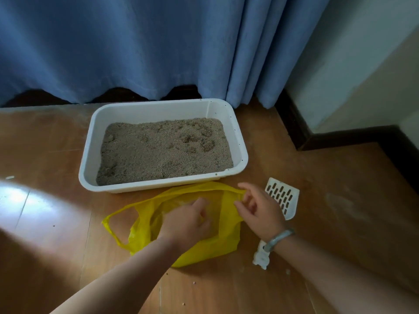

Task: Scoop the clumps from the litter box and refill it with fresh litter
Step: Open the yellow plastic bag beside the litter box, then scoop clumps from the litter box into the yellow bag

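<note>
Head view shows the yellow bag (145,225) lying on the floor (340,211) just in front of the litter box (90,141), apparently being opened to take the clumps (199,139) dotting the litter. The left hand (188,223), fingers curled, grips plastic at the bag's mouth. The right hand (260,209) pinches the bag's rim. The scoop (283,196) lies untouched, partly under the right hand.

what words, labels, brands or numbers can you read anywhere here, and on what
None: no readable text shows anywhere in this view.
The yellow bag, the white litter box, the white scoop and the bracelet all look plain, with no print, label or number visible.
</note>
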Tool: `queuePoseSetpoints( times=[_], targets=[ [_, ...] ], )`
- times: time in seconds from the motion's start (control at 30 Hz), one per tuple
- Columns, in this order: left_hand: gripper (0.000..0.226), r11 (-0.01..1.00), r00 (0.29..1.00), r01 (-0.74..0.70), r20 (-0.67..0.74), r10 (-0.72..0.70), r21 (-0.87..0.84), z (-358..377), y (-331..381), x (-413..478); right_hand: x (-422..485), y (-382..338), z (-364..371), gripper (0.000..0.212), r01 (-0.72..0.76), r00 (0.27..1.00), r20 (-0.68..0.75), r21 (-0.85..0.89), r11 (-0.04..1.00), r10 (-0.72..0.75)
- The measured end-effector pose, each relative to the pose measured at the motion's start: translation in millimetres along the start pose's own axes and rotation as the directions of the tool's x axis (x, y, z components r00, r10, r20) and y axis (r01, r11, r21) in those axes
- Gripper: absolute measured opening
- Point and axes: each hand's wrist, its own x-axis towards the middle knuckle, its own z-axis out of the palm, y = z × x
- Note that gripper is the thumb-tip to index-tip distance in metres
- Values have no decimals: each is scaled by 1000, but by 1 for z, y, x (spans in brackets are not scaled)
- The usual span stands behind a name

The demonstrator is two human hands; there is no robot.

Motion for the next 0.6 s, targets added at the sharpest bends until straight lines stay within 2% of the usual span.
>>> queuePoseSetpoints(
  times=[0.1,0.17,0.27,0.33,0.4,0.6],
  targets=[
    [38,995,998,22,-52,-27,-102,4,16,10,-14,12,-20,33,-92,987,-132,-15,996,89],
    [32,988,998,26,-54,-34,-149,7,25,16,-24,26,-31,30,-207,964,-177,-27,978,199],
    [31,984,999,24,-36,-31,-175,13,39,21,-39,48,-41,38,-487,872,-110,-88,869,477],
    [31,984,999,29,-15,-33,-178,17,49,24,-46,59,-43,47,-610,792,-51,-94,787,608],
    [29,987,1000,31,10,-30,-155,19,56,26,-48,65,-41,56,-669,742,-10,-70,740,670],
    [27,989,997,52,56,-45,-137,27,64,25,-49,62,-17,68,-745,664,42,-43,666,746]
  ],
)
